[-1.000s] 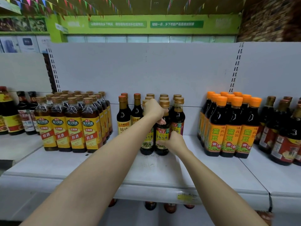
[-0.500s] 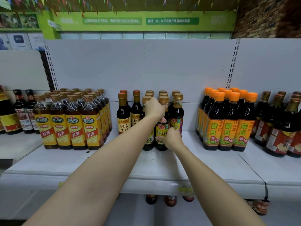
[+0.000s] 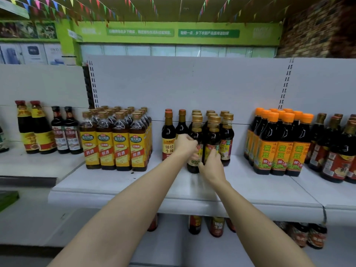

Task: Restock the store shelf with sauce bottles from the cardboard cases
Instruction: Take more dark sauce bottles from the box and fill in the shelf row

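Note:
Several dark sauce bottles with gold caps stand in rows at the middle of the white shelf (image 3: 119, 182). My left hand (image 3: 185, 145) is wrapped around the label of the front left bottle (image 3: 196, 132). My right hand (image 3: 211, 166) grips the lower part of the front right bottle (image 3: 212, 133) beside it. Both bottles stand upright on the shelf, touching each other. No cardboard case is in view.
Yellow-labelled cooking wine bottles (image 3: 117, 143) stand to the left, two brown-capped bottles (image 3: 168, 135) just left of my hands, orange-capped soy bottles (image 3: 279, 145) to the right. More bottles (image 3: 216, 226) sit on the shelf below. Bare shelf lies in front of the rows.
My left hand has slid down from the bottle's cap to its label. My right hand stays low on the neighbouring bottle. The camera has shifted a little.

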